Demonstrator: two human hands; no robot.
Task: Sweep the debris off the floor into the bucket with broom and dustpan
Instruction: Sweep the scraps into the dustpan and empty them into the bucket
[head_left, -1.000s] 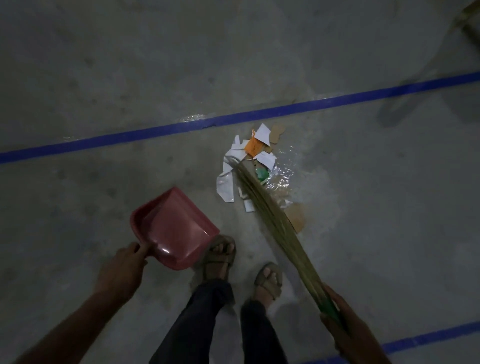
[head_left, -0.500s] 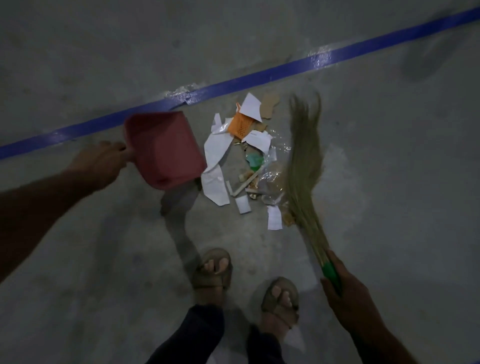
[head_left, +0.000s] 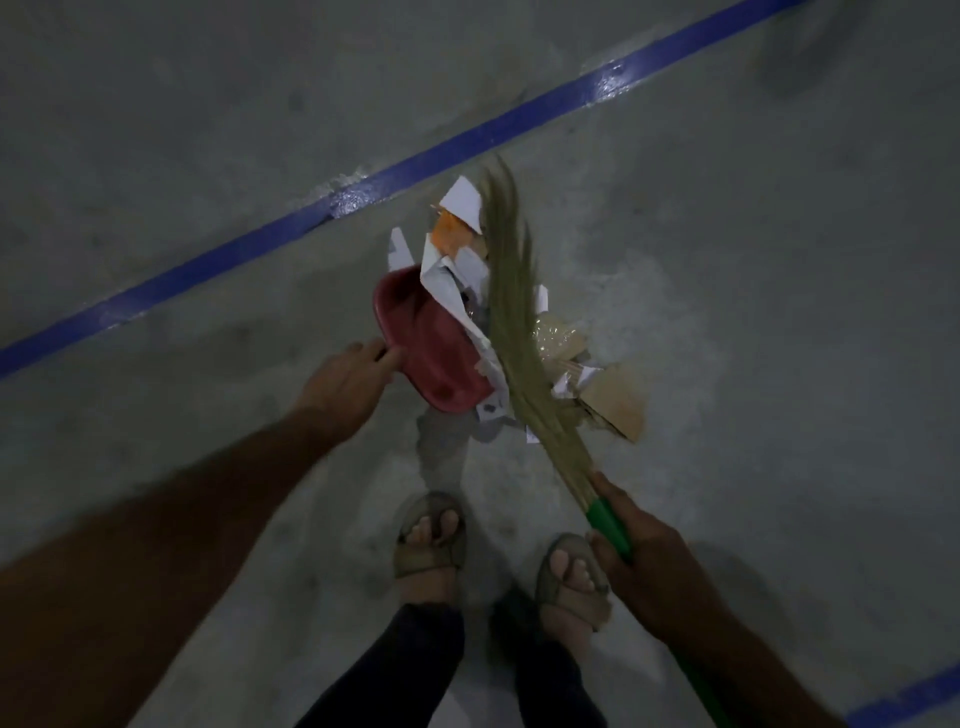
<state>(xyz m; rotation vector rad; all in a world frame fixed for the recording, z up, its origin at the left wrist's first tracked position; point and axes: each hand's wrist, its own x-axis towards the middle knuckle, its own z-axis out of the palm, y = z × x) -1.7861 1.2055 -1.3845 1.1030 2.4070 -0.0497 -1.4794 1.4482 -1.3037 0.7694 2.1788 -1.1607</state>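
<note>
Grey concrete floor (head_left: 208, 493): red plastic dustpan (head_left: 431, 348), gripped by left hand (head_left: 345, 382), now meets the paper debris (head_left: 457, 270) as right hand (head_left: 649, 561), fingers clasped, sweeps the straw broom (head_left: 511, 306) in.

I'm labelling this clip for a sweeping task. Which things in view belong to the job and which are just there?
Job:
red dustpan, held by left hand
grass broom, held by right hand
paper and cardboard debris

Just there:
blue floor tape
sandals
</note>
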